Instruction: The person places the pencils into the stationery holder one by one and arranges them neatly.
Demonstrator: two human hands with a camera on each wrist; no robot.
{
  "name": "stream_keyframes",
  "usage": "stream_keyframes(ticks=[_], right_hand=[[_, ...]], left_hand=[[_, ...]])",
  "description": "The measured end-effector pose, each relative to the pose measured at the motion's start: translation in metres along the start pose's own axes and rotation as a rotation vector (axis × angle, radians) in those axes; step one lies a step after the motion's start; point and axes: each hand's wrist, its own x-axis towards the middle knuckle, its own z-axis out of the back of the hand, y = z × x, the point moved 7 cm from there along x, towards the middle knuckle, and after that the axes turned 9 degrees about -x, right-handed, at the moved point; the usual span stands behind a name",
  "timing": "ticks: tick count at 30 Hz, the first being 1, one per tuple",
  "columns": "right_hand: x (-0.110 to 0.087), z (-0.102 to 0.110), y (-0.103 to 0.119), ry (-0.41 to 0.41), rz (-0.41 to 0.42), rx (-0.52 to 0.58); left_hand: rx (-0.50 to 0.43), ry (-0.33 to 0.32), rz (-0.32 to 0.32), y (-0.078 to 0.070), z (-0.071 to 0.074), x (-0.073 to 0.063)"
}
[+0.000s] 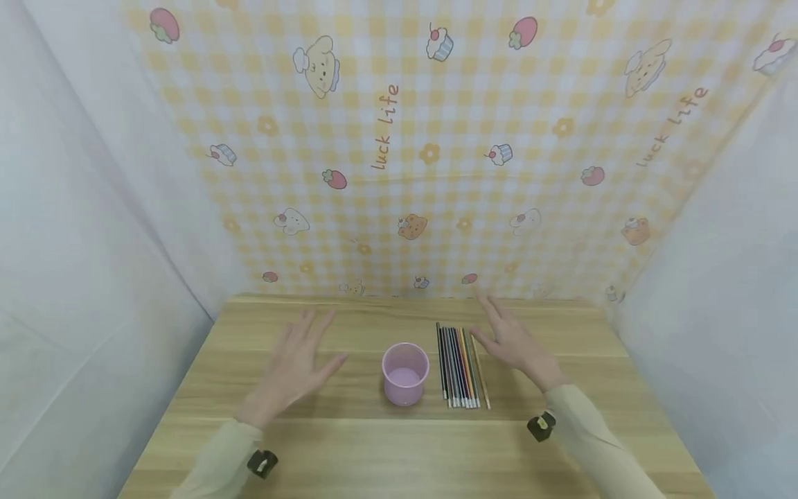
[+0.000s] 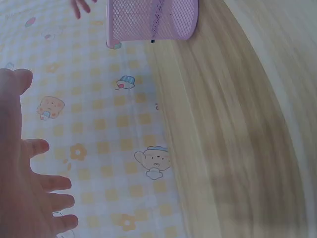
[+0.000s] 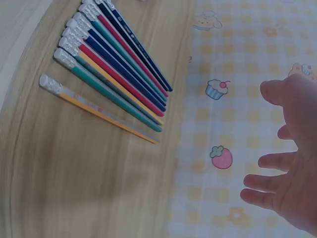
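A pink mesh pen cup [image 1: 404, 388] stands upright near the middle of the wooden table. To its right, several pencils [image 1: 458, 367] lie side by side in a row, their white eraser ends toward the person; a yellow one [image 3: 104, 110] lies slightly apart at the row's edge. My left hand [image 1: 296, 367] hovers left of the cup with fingers spread, holding nothing. Just right of the pencils, my right hand [image 1: 514, 341] is also spread and holds nothing. The left wrist view shows the cup [image 2: 143, 22] from the side, its mesh see-through.
The wooden table [image 1: 349, 457] ends at a back wall hung with a yellow checked cloth [image 1: 430, 187] printed with cartoon figures. White sheets [image 1: 93, 249] close off both sides. A dark wrist camera [image 1: 262, 464] is worn at each sleeve.
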Motion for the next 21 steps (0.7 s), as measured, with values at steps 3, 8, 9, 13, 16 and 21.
stream_keyframes(ticks=[3,8,9,13,16,21], right_hand=[[0.001,-0.009,-0.006,0.004,-0.029,0.041],[-0.001,-0.026,-0.014,0.03,-0.093,0.153],[-0.002,-0.03,-0.015,0.039,-0.11,0.174],[-0.003,-0.043,-0.022,0.052,-0.164,0.232],[-0.001,-0.049,-0.025,0.038,-0.183,0.277],[0.004,-0.063,-0.035,0.054,-0.284,0.404]], left_hand=[[-0.084,-0.052,0.007,-0.001,-0.011,-0.001],[-0.244,-0.08,0.07,-0.005,-0.039,-0.005],[-0.279,-0.08,0.086,-0.006,-0.045,-0.005],[-0.431,-0.08,0.133,-0.011,-0.064,-0.009],[-0.561,-0.098,0.156,-0.017,-0.075,-0.012],[-0.689,-0.12,0.171,-0.029,-0.094,-0.014]])
